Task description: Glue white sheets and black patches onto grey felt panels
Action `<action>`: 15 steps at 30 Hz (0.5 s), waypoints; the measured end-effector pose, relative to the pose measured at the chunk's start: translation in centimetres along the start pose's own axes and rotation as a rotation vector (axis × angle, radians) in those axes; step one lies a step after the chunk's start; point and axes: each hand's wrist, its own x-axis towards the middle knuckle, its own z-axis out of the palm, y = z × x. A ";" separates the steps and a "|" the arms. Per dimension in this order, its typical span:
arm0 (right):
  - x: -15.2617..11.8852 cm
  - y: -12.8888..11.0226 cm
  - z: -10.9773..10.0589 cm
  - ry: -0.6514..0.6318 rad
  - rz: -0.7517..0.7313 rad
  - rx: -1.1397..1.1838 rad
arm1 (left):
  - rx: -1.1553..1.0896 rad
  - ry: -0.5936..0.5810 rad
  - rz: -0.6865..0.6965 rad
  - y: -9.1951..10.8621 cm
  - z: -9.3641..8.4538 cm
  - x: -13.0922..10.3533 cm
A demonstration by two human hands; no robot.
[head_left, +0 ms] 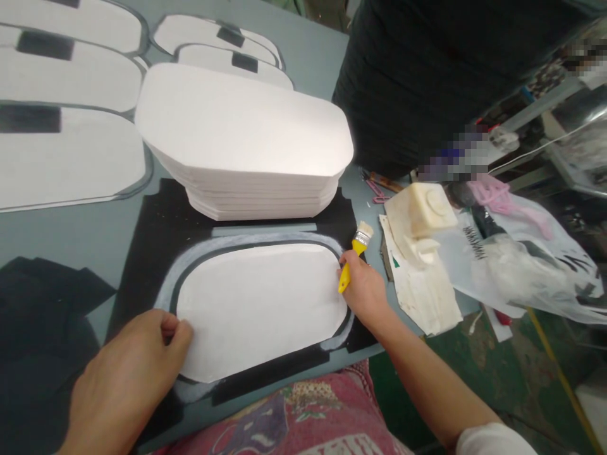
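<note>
In front of me lies a white rounded panel (260, 303) on black material, with a dark margin and a whitish smeared band around it. My left hand (137, 354) pinches at the panel's left edge, thumb against fingers. A yellow-handled paintbrush (346, 278) is in my right hand (365, 287), bristles pointing up and away, while the fingers rest at the panel's right edge. Just beyond stands a stack of white octagonal sheets (246, 126).
White panels with black patches (71, 151) lie at the back left. Black fabric (47, 328) covers the left side. A cut-open plastic container (422, 215) sits at right on stained card (422, 297), beside plastic bags (531, 265). A large black roll (427, 76) rises behind.
</note>
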 end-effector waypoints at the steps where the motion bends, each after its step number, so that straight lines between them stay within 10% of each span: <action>1: 0.0 0.0 0.0 -0.004 0.002 -0.004 | 0.004 -0.009 0.005 0.1 -0.1 -0.1; 8: -0.1 0.2 0.4 0.024 -0.005 -0.018 | 0.017 -0.143 0.020 1.7 -3.2 -1.2; 15: 0.1 0.8 0.6 0.052 -0.023 0.010 | -0.088 -0.125 0.052 0.8 -2.6 -0.7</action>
